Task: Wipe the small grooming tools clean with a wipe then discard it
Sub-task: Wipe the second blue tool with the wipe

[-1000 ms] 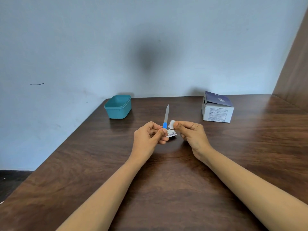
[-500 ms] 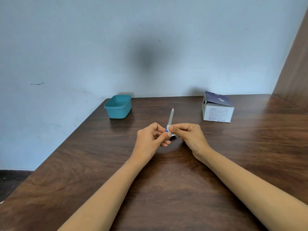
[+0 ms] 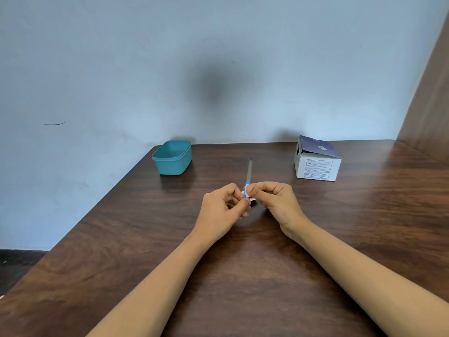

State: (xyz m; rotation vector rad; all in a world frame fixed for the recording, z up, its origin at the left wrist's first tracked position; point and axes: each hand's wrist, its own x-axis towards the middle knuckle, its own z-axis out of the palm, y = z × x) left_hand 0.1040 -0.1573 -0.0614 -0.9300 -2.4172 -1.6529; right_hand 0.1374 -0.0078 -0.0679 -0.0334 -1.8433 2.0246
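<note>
Dark wood tabletop (image 3: 243, 263), centre: left hand (image 3: 220, 210) grips nail file (image 3: 249, 171); right hand (image 3: 277, 203) pinches wipe (image 3: 246, 191) around blue handle.

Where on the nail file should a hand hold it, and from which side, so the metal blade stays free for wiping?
Hold the nail file by its blue handle, the lower end, coming from below and the left, as the left hand does. The thin blade slants up and away, bare, so the right hand can run the wipe along it.
</note>
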